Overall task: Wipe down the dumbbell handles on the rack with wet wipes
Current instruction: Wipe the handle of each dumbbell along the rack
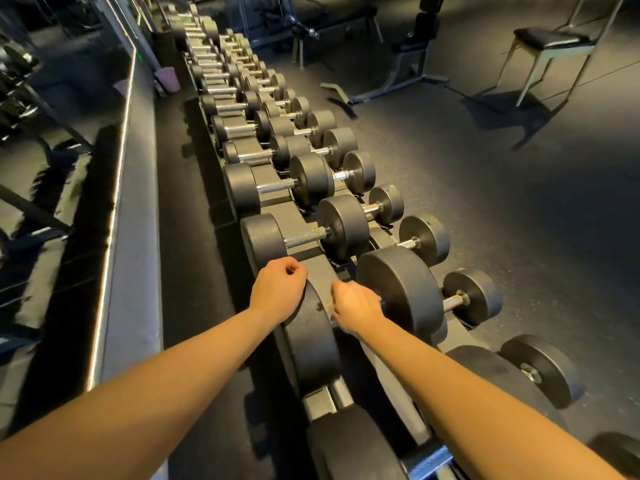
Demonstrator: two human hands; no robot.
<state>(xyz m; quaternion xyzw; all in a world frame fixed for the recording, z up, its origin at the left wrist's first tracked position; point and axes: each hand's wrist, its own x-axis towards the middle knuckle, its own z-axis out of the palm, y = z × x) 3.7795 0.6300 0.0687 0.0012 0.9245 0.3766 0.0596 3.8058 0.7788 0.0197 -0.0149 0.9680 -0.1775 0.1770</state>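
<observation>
**Ana:** Where is the handle that needs wiping?

**Ben:** It is right under the right grip [356,310], between the two ends of the nearest big black round dumbbell [398,289]. The handle itself is hidden.

**Ana:** What are the grips doing?

**Ben:** The left grip [277,289] sits on top of the dumbbell's near end. Its fingers are curled in and I see nothing in them. The right grip's fingers curl down out of sight, so I cannot tell what they pinch. A small pale bit [327,306] just left of it may be the wet wipe.

**Ana:** What could go wrong?

**Ben:** I think the dumbbell could roll and squash fingers against the grey metal rack [322,400]. The wipe could slip and fall between the rails.

**Ana:** Any bins?

**Ben:** A small purple bin [168,79] stands far ahead of the left grip. I cannot see inside it.
</observation>
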